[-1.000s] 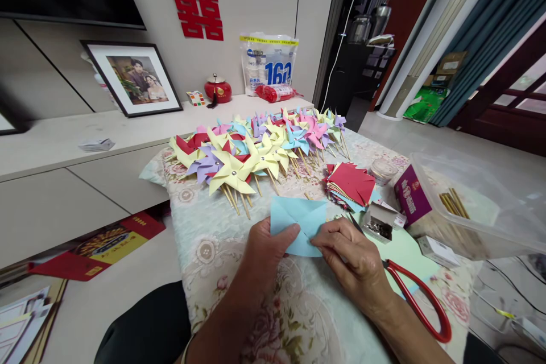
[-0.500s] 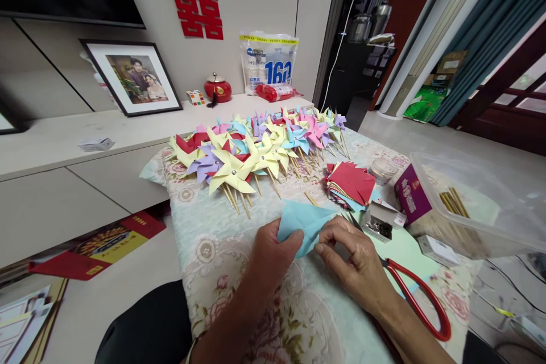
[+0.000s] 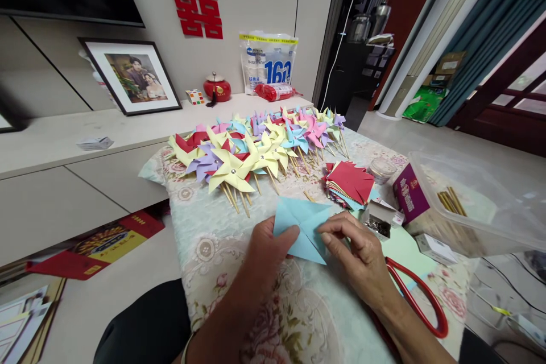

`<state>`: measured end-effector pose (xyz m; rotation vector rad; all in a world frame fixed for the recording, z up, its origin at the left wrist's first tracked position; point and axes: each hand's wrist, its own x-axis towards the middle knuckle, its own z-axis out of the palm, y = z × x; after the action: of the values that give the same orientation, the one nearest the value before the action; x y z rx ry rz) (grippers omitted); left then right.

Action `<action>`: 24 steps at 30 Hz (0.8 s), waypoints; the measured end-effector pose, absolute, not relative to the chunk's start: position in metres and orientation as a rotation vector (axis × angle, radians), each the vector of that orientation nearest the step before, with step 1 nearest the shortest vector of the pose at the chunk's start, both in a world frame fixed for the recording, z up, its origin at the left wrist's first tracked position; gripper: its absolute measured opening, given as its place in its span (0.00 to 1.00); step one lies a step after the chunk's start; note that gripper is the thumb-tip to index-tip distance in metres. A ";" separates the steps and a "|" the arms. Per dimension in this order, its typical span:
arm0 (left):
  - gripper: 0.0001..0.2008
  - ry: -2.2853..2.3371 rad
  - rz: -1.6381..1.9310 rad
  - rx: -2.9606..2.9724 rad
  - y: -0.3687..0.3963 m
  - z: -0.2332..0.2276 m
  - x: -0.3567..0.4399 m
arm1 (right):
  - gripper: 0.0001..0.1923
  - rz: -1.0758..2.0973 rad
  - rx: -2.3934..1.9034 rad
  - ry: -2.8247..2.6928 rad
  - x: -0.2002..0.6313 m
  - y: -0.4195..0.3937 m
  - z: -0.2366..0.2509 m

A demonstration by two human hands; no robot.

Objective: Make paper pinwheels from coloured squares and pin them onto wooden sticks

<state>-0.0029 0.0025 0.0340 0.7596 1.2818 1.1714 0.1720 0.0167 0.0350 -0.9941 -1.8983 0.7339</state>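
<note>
Plainly a blue paper square (image 3: 303, 228) is being worked at the near middle of the table (image 3: 205, 227), in front of the person and just short of the sticks of the finished pinwheels (image 3: 256, 148) that lie in a coloured row across the far half. Going from the left: the left hand (image 3: 267, 253) pins the square's left corner, thumb pressed on top of the paper and the other fingers curled under or beside it, so that hand grasps the sheet rather than resting free. The square itself shows creases or cuts running from its corners to the middle; which of the two cannot be told. Right of it, the right hand (image 3: 362, 256) has its forefinger and thumb pinched at the right corner of the sheet, the remaining fingers loosely bent; red scissors (image 3: 420, 307) lie on the table beneath that wrist, untouched. Further right sit a stack of cut paper (image 3: 352, 185), a small open box of pins (image 3: 377, 222) and a clear tub (image 3: 482, 205) with wooden sticks. By the look of it the step in hand is shaping the blades of one more pinwheel. The next move would call for drawing alternate corners to the centre without tearing them, holding them stacked with one hand while the other is freed for a pin.
</note>
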 end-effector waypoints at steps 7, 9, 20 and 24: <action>0.12 1.111 1.203 0.633 0.007 0.028 -0.016 | 0.17 0.491 -0.865 -1.938 0.175 0.022 0.029; 0.12 1.107 1.198 0.621 0.006 0.029 -0.017 | 0.19 0.463 -0.838 -1.975 0.174 0.021 0.030; 0.10 1.116 1.184 0.635 0.006 0.027 -0.019 | 0.14 0.472 -0.842 -2.055 0.174 0.019 0.030; 0.10 1.133 1.189 0.674 0.007 0.027 -0.020 | 0.15 0.475 -0.832 -2.060 0.174 0.019 0.030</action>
<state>-0.0195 0.0065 0.0266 0.6738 1.1332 1.1885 0.1740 0.0194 0.0295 -0.8325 -2.0605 0.4753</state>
